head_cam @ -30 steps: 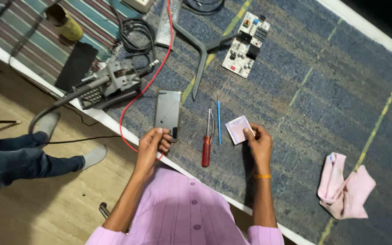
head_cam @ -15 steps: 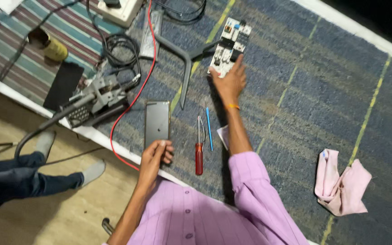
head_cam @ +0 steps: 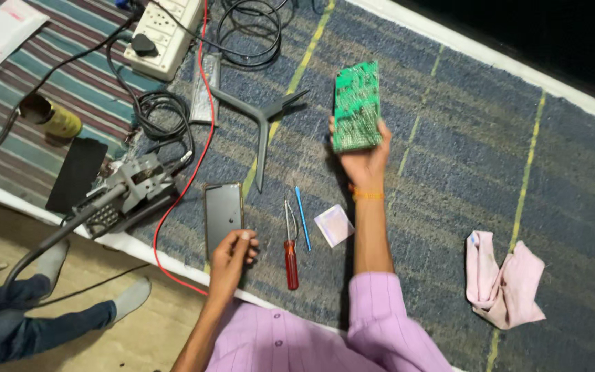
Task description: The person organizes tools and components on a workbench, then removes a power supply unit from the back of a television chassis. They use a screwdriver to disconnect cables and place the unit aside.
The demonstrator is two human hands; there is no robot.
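Observation:
My right hand (head_cam: 363, 160) holds up a green circuit board (head_cam: 356, 106), its solder side facing me, above the blue mat (head_cam: 463, 158). My left hand (head_cam: 232, 256) rests on the near end of a dark phone (head_cam: 222, 211) lying flat on the mat. Between my arms lie a red-handled screwdriver (head_cam: 290, 255), a thin blue tool (head_cam: 302, 208) and a small pale packet (head_cam: 334, 225).
A pink cloth (head_cam: 504, 279) lies at the right. A grey Y-shaped stand (head_cam: 263, 124), a white power strip (head_cam: 163, 31), coiled black cables (head_cam: 163, 114), a red wire (head_cam: 187, 172) and a soldering station (head_cam: 129, 193) sit at the left. Another person's legs (head_cam: 29, 317) are at lower left.
My right hand left the pale packet, reached forward to the circuit board, then lifted and turned it green side up. My left hand stayed on the phone.

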